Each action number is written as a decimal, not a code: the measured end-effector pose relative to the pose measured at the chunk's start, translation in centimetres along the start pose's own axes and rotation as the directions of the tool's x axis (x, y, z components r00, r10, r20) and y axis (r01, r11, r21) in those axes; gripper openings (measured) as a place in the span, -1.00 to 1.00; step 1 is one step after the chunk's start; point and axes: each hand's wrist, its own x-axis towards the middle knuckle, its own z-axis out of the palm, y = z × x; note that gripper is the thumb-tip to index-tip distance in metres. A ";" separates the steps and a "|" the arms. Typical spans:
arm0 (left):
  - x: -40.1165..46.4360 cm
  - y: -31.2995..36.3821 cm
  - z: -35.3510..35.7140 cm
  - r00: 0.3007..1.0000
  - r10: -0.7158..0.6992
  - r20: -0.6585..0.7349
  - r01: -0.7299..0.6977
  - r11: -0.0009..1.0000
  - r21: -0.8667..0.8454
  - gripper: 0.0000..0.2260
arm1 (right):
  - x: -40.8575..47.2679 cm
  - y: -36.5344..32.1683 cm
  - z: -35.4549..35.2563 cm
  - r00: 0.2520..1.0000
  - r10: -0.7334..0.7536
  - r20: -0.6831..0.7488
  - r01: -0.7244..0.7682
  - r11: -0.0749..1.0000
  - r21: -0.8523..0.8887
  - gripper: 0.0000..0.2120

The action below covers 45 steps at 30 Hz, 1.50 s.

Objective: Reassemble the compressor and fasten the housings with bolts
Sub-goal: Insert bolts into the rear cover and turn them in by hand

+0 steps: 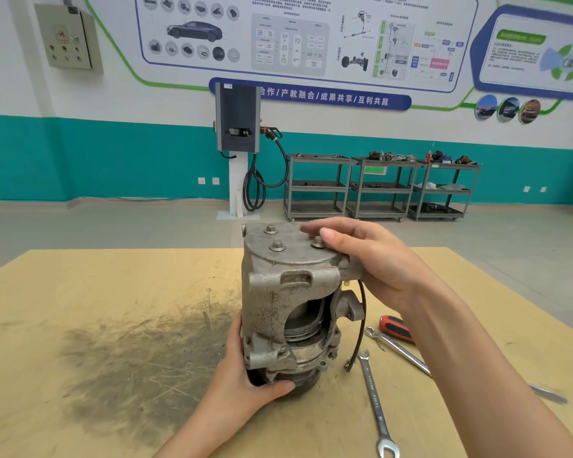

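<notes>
A grey metal compressor (278, 302) stands upright on the wooden table (80, 292), its pulley end down. Its flat top housing (291, 249) carries three bolts; two (271, 230) (277, 246) stand free at the left. My right hand (371, 256) reaches over the top from the right, and its thumb and fingertips pinch the third bolt (317, 242). My left hand (245, 375) grips the compressor's lower left side by the dark pulley (298, 383). A black wire (359, 325) hangs off the right side.
Two spanners (376, 404) (401, 350) and a red-and-black screwdriver handle (396, 328) lie on the table right of the compressor. A dark grease smear (139, 358) covers the table's left middle. Far behind stand a charging post (238, 127) and three grey carts (377, 186).
</notes>
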 end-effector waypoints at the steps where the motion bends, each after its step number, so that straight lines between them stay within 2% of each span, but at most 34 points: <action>1: 0.0 0.0 0.0 1.000 -0.002 -0.001 0.002 1.000 0.003 0.13 | 0.0 0.0 0.0 1.000 -0.002 0.002 0.002 1.000 -0.006 -0.87; 4: 0.0 0.1 0.0 1.000 -0.003 -0.003 0.003 1.000 0.001 0.12 | 0.3 -0.1 0.7 0.996 -0.012 -0.087 0.008 0.998 -0.055 -0.93; 8: 0.0 0.2 0.0 1.000 -0.003 0.006 0.003 1.000 -0.004 0.22 | 0.6 -0.1 1.0 0.982 -0.039 -0.185 0.026 0.997 -0.072 -0.82; 10: 0.0 0.1 0.0 1.000 -0.004 0.009 0.004 1.000 -0.003 0.23 | 0.5 0.0 0.6 0.991 -0.030 -0.128 0.020 0.997 -0.079 -0.83; 12: 0.0 0.1 0.0 1.000 -0.008 0.008 0.008 1.000 0.004 0.20 | 0.2 0.1 0.2 0.999 -0.010 -0.037 0.009 1.000 -0.027 -0.93; 14: -0.1 0.1 0.0 1.000 -0.002 0.004 0.002 1.000 0.014 0.14 | 0.1 0.0 0.0 1.000 0.004 -0.009 -0.004 1.000 0.017 -0.89; 17: -0.2 0.3 0.0 1.000 0.006 -0.003 -0.006 0.999 0.031 0.06 | 0.3 -0.1 0.5 0.997 0.009 -0.077 -0.011 1.000 -0.030 -0.95; 21: -0.2 0.4 0.0 1.000 0.007 -0.003 -0.006 1.000 0.028 0.06 | 0.7 -0.1 1.2 0.982 -0.027 -0.188 0.008 0.995 -0.097 -0.84; 23: -0.2 0.4 0.0 1.000 0.007 0.001 -0.007 1.000 0.020 0.07 | 0.6 0.1 1.0 0.984 -0.029 -0.178 0.014 0.996 -0.087 -0.82; 27: -0.2 0.3 0.0 1.000 0.004 0.005 -0.004 1.000 0.014 0.08 | 0.1 0.1 0.3 0.999 0.001 -0.039 -0.002 1.000 -0.027 -0.89; 31: -0.2 0.4 0.0 1.000 0.000 0.016 0.000 1.000 0.009 0.13 | 0.3 -0.1 0.8 0.991 -0.002 -0.131 -0.005 0.999 -0.049 -0.90; 34: -0.4 0.4 0.0 1.000 -0.006 0.018 0.006 1.000 0.003 0.16 | 0.5 -0.2 1.4 0.980 -0.018 -0.198 0.002 0.997 -0.079 -0.83; 37: -0.3 0.4 0.0 1.000 -0.013 0.011 0.013 1.000 0.016 0.08 | 0.4 0.0 1.0 0.985 -0.022 -0.170 0.009 0.997 -0.082 -0.81; 41: -0.2 0.2 0.0 1.000 -0.012 -0.008 0.012 0.999 0.042 0.03 | -0.1 0.0 0.5 0.999 -0.020 -0.035 0.019 0.999 -0.047 -0.89; 45: -0.2 0.0 0.0 1.000 0.014 0.001 -0.014 0.999 0.042 0.08 | 0.3 -0.2 1.1 0.989 -0.014 -0.148 -0.003 0.994 -0.113 -0.88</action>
